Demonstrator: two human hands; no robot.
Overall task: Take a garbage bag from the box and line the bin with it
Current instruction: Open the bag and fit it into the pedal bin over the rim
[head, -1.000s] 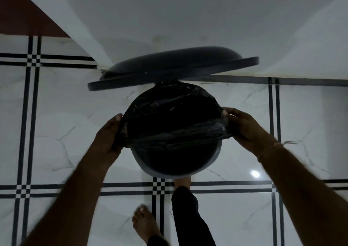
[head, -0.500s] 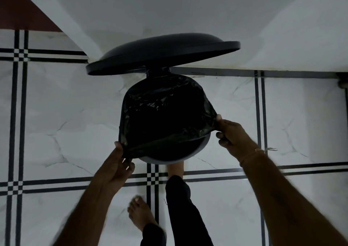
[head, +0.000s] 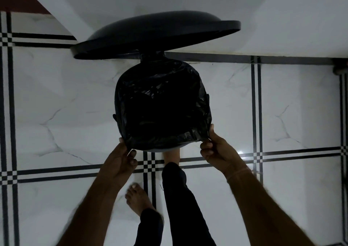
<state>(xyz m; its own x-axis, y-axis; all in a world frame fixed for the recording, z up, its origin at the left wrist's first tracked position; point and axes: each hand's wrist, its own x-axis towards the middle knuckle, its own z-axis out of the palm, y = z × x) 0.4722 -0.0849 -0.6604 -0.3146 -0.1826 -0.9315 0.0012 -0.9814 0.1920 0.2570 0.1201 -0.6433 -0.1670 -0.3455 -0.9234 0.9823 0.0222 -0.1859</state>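
Observation:
A black garbage bag [head: 162, 102] is spread over the mouth of a round pedal bin, whose grey rim [head: 165, 149] shows only as a thin strip at the near edge. The bin's dark lid [head: 156, 33] stands raised behind it. My left hand [head: 122, 155] pinches the bag's near left edge. My right hand [head: 216, 149] grips the bag's near right corner. The box is not in view.
White marble floor tiles with black stripe borders [head: 56, 172] surround the bin. A white wall [head: 207, 1] rises right behind the lid. My bare right foot [head: 170, 155] is under the bin's front and my left foot [head: 138, 198] stands on the floor below.
Both hands slid from the bin's sides toward the near rim, pulling the bag's edge over the front. Most of the grey rim is now covered.

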